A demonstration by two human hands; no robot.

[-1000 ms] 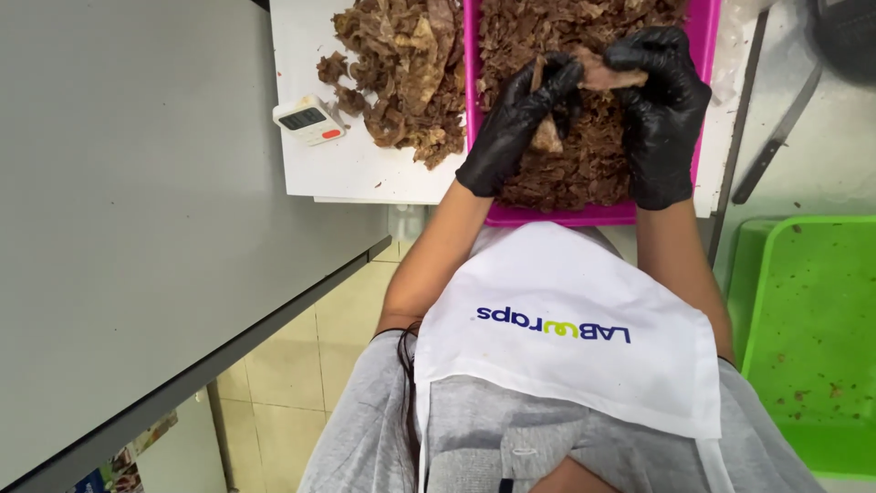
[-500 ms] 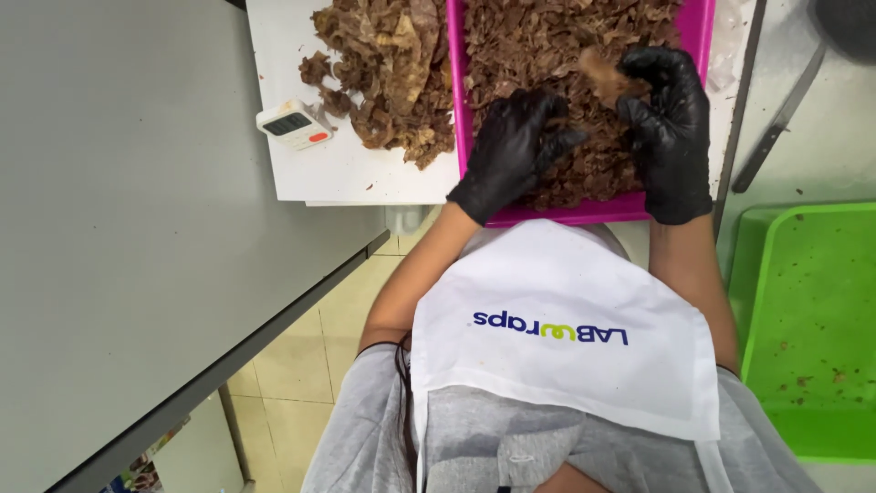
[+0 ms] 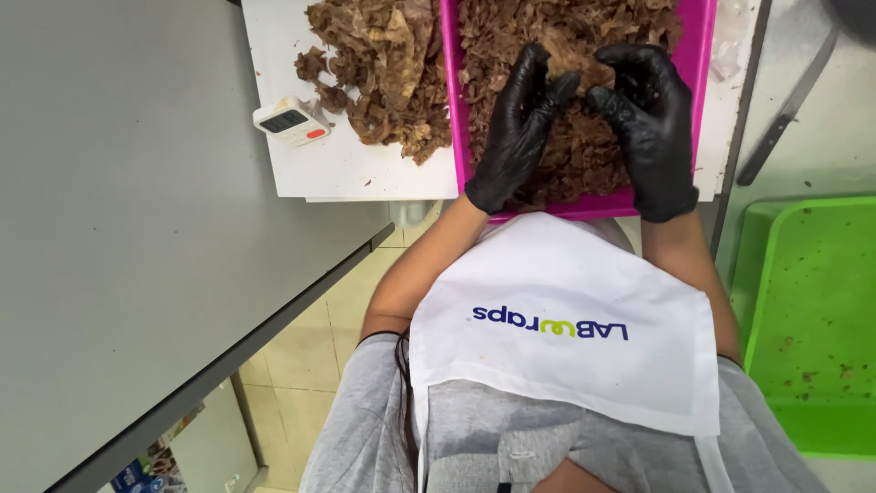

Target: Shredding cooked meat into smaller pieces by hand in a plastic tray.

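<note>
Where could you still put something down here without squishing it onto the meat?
The grey table left of the white board is bare. The green tray at right holds only crumbs. The board has a bare strip below the timer. The pink tray is crowded with shredded meat and both gloved hands.

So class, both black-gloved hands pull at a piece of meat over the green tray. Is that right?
Not quite. The left hand and right hand pull at the piece of meat over the pink tray, as the head view shows; the green tray sits aside.
</note>
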